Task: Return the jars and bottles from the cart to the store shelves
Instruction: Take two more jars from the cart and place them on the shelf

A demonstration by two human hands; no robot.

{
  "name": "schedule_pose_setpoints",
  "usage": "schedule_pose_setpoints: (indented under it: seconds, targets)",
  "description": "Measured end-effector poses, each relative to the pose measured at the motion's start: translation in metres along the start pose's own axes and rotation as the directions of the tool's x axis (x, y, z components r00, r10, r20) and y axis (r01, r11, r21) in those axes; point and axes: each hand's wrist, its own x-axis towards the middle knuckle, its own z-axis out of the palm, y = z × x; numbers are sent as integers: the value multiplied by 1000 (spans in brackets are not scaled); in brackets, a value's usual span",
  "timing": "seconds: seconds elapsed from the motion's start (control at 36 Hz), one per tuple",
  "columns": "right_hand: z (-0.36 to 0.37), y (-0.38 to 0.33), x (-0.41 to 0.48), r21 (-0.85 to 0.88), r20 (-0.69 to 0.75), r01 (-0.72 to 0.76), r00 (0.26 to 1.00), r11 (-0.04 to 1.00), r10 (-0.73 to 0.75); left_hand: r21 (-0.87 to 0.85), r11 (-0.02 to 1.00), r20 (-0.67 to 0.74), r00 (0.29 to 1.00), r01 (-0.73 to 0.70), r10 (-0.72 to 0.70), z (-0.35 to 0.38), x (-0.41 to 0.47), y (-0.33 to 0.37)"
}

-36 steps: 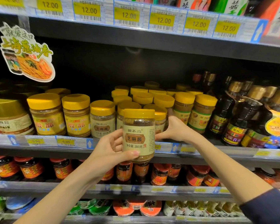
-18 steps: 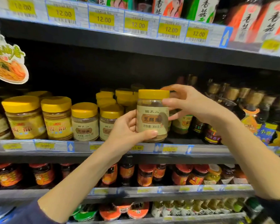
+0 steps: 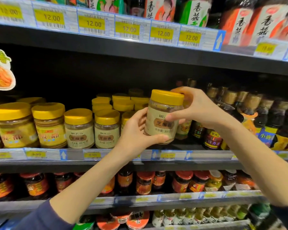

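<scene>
The middle shelf [image 3: 106,163] is carrying most of the goods, and it is running across the whole view under the top shelf [image 3: 140,52]. On its left half, rows of yellow-lidded jars [image 3: 78,128] are standing upright from the front edge to the back. Toward its right end, dark bottles [image 3: 263,117] are standing close together. The lower shelf is holding red-lidded jars [image 3: 145,181].

The left hand [image 3: 136,135] is gripping the sesame paste jar [image 3: 161,120] at its lower left side, with the thumb lying across the bottom of the label. The right hand [image 3: 194,108] is gripping the upper part, thumb on the label and fingers curling behind the lid. The jar is leaning slightly, just above the front edge of the middle shelf, between the yellow-lidded jars and the dark bottles. I cannot tell if its bottom is touching the shelf. Yellow price tags [image 3: 91,24] are lining the top shelf edge.
</scene>
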Motion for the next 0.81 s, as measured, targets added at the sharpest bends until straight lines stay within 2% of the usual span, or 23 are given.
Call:
schedule_pose_setpoints:
  seconds: [0.28,0.42,0.5,0.58,0.72,0.81]
  targets:
    - [-10,2,9,10,-30,90,996,996,-90,84,991,70,992,-108,102,-7,5,-3]
    - [-19,16,16,41,-48,69,997,997,-67,304,945,-26,991,-120,134,-33,-11,-10]
    - [-21,29,19,46,-43,34,999,998,-32,520,841,-19,982,-152,189,-56,-26,-24]
    - [-17,45,21,41,-35,-2,999,999,3,746,645,19,974,-163,224,-77,-41,-40]
    - [-7,70,25,65,0,-89,996,994,89,905,408,91,991,-123,97,-101,-65,-61]
    - [0,84,29,85,27,-136,991,987,134,938,331,99,995,-100,20,-109,-72,-68]
